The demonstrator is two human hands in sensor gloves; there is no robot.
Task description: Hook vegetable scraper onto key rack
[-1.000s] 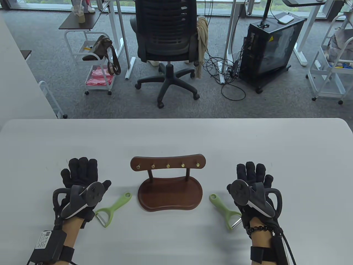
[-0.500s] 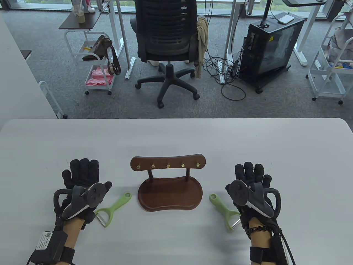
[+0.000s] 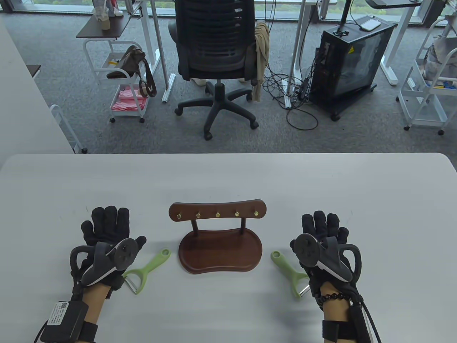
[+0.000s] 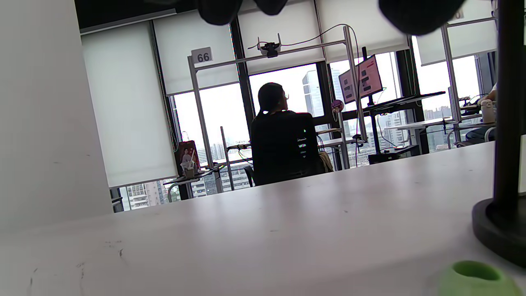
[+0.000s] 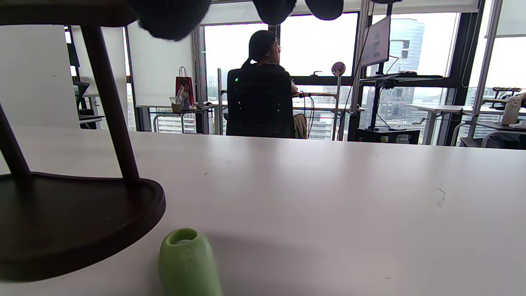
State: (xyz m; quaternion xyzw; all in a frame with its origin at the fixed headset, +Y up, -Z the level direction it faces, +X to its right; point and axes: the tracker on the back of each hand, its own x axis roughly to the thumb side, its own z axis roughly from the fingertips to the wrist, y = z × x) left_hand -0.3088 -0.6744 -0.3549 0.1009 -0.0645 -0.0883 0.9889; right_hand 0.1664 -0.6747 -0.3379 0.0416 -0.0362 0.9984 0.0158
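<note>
Hands (image 3: 107, 239) partly cover both scrapers' (image 3: 146, 267) blade ends; grip unclear

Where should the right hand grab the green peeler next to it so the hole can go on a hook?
Probably the middle of the handle. The right peeler lies flat beside the right hand, its hole end toward the key rack and its blade by the wrist. Coming from above and pinching the handle's sides should leave the hole free for a brass hook.

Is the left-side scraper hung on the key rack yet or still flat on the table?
Flat on the table. The left scraper lies beside the left hand; the key rack pegs are bare.
</note>
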